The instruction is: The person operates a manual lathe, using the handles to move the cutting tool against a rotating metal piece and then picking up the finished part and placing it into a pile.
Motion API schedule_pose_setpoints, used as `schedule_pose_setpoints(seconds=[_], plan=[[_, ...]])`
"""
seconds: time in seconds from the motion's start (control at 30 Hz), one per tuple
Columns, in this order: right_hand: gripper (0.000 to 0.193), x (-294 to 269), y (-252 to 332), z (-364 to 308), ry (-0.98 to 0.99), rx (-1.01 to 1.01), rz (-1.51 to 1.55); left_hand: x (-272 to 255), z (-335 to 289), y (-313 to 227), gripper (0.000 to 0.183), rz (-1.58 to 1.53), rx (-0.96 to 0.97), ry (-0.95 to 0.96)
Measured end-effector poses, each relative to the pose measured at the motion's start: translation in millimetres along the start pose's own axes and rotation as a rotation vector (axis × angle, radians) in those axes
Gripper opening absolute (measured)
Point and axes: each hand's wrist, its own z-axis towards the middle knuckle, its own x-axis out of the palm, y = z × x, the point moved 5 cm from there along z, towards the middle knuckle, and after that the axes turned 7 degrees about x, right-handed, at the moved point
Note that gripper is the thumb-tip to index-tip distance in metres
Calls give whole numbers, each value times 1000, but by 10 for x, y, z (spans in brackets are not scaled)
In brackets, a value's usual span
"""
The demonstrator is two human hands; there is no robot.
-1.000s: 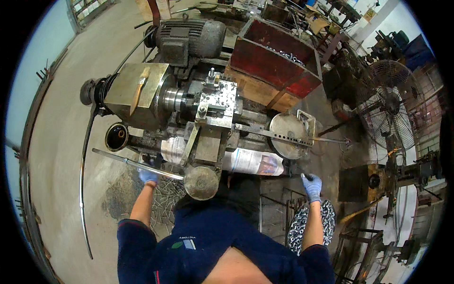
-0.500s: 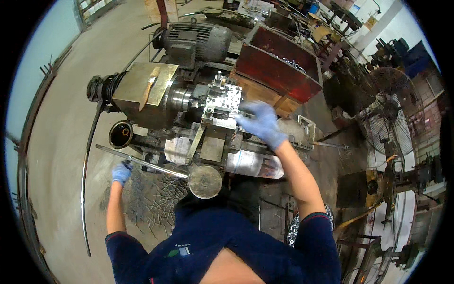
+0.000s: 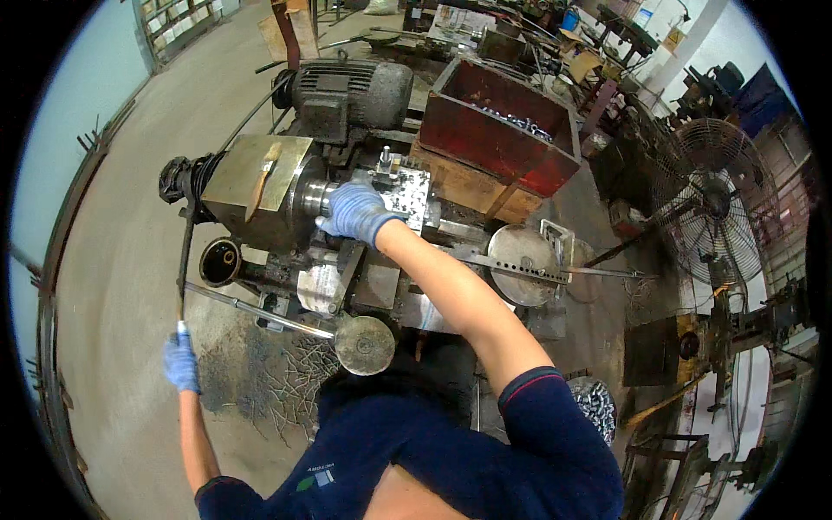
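With left hand (image 3: 181, 360) gripping lever (image 3: 184, 267), likely stiff, best held near its end; no telling grip of right hand (image 3: 354, 212) beside spindle (image 3: 315, 198)

The slim lever (image 3: 185, 260), dark above and silver near the left grip (image 3: 180, 360) enclosing it, stretched ahead; the shiny, round chuck (image 3: 313, 198) sat just left of the right grip (image 3: 354, 211).
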Motion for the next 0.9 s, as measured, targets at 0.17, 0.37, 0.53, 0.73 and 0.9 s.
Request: schedule_pose_setpoints(seconds=[0.17, 0.37, 0.53, 0.73, 0.9], plan=[[44, -37, 26, -30, 65, 50, 91, -57, -226, -235, 52, 99, -13, 4], [44, 2, 51, 18, -39, -3, 46, -29, -29, -287, 55, 68, 122, -59], [47, -172, -72, -81, -176, -21, -71, -116, -6, -613, 57, 161, 308, -38], [51, -1280, -912, -734, -305, 210, 25, -459, -94, -852, 52, 13, 490, -174], [44, -1810, -1753, -1071, -824, 434, -362, -866, -195, -2131, 52, -513, 711, -290]])
